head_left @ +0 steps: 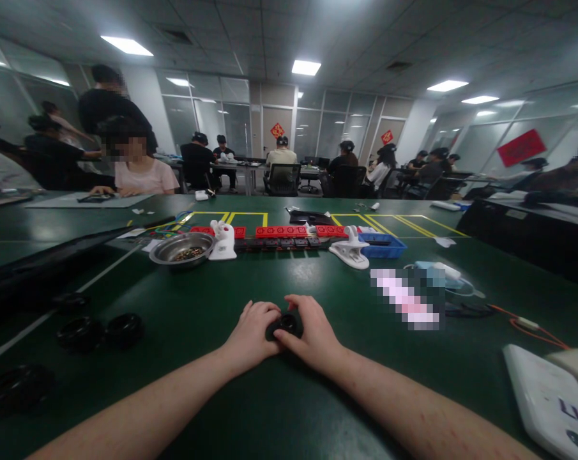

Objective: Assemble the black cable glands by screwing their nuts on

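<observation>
In the middle of the green table, a small black ring-shaped thing [289, 324] lies between my two hands. My left hand [254, 327] curls around its left side, the fingers bent over it. On the other side, my right hand [313, 329] grips it between thumb and fingers, the thumb lying across its near edge. The palms partly cover the thing, so its exact kind cannot be made out. Similar glossy black rings [124, 329] rest on the table to the left, well apart from my hands.
Beyond my hands stand a metal bowl [182, 249] of small brassy parts, white clip stands [223, 241], a red strip [289, 232] and a blue tray [383, 245]. Cables [468, 311] and a white device [547, 399] lie right. A person [142, 172] sits across the table.
</observation>
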Tool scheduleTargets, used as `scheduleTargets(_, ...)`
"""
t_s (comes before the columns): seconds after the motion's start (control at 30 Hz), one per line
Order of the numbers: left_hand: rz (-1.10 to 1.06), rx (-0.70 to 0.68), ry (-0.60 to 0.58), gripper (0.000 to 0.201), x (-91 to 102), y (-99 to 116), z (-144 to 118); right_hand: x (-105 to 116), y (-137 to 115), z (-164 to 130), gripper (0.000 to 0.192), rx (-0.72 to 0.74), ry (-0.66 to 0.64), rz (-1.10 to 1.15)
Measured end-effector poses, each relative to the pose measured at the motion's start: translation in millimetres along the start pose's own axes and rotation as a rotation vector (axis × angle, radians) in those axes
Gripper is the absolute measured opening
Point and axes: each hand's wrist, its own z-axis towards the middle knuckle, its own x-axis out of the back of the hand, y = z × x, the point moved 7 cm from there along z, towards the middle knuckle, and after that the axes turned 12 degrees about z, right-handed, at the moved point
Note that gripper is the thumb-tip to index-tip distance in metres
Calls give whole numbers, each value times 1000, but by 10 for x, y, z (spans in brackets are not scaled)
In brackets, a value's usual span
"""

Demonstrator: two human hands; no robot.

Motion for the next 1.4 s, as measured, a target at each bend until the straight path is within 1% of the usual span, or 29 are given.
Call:
scheduleTargets(0.1, -2, 7, 6, 33, 2, -2, -5, -39, -8, -3, 43, 19, -45, 25)
scheduleTargets(0.2, 10, 16, 9, 35, 0, -8, -4, -59, -80, -17, 51, 91, -91, 84)
scheduleTargets(0.27, 21, 15, 4, 32, 1, -6, -3, -43, -96, -18, 54, 101, -79, 91)
scheduleTargets(0.33, 26, 7, -2, 29, 7, 4, -2, -11, -72, -10, 53, 75, -34, 70)
scheduleTargets(0.4, 19, 2, -5, 30, 17, 13, -2, 7, -36, 1, 51, 42, -2, 41)
scheduleTargets(0.5, 7, 4, -1, 33, 25, 15, 0, 0, -7, 10, 43, 12, 2, -1)
scheduleTargets(0.6, 7, -5, 6, 35, 12, 9, 6, -9, -49, 4, 36, 44, -18, 12)
scheduleTargets(0.7, 12, -4, 12, 35, -5, -9, 10, -12, -107, -14, 44, 104, -45, 69)
scheduleTargets(0.77, 18, -1, 11, 33, -7, -15, 9, 0, -102, -23, 47, 106, -34, 78)
scheduleTargets(0.93, 16, -6, 10, 32, 20, 12, -5, 23, -18, -13, 45, 53, 32, 37)
scheduleTargets(1.03, 3, -3, 5, 33, 30, 20, -11, 8, -6, 2, 41, 32, 14, 15)
scheduleTargets(1.1, 2, -3, 3, 34, 26, 17, -9, 0, -33, 6, 36, 46, -11, 26)
scheduleTargets(1.2, 13, 1, 12, 35, 14, 3, -1, -10, -109, -6, 44, 115, -56, 80)
scheduleTargets(1.27, 20, 6, 12, 34, 2, -7, 4, -9, -135, -16, 49, 140, -62, 94)
scheduleTargets(1.4, 18, 2, 2, 32, -3, 1, 3, 19, -83, -11, 46, 88, -4, 63)
